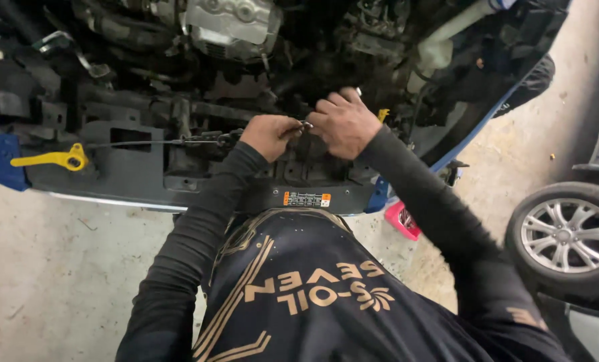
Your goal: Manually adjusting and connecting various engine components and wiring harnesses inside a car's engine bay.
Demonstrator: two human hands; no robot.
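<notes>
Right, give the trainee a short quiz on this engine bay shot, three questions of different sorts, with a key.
1. True or false: both hands meet at one small metal part on the black front panel.
2. What colour is the lever at the panel's left end? A red, B yellow, C green.
3. What stands at the lower right on the concrete floor?

Key:
1. True: the left hand and right hand pinch a small metal part between them.
2. B: the yellow lever.
3. A car wheel with a silver rim.
</notes>
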